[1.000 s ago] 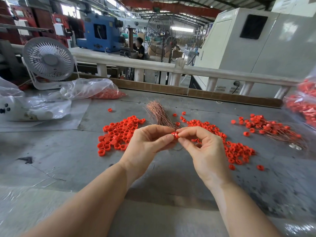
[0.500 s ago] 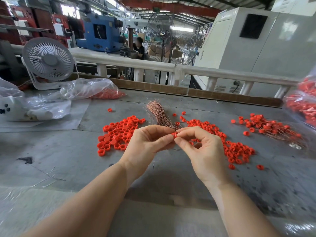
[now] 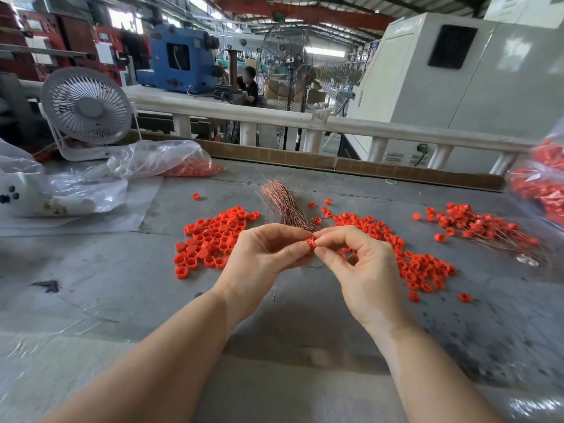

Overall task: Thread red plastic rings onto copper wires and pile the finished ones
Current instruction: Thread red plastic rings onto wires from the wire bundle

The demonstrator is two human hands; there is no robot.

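Both hands – left hand [image 3: 259,257] & right hand [image 3: 360,267] – pinch one red ring [image 3: 310,241] just in front of the copper wire bundle [image 3: 285,206], above the bench [image 3: 91,285]; thin wire may miss the hole or ring slip, I think.

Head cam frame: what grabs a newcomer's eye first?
Two bare hands meet mid-frame, the left hand and right hand pinching one small red plastic ring. Loose red ring piles flank them on the grey table. Behind stands a fanned bundle of copper wires.
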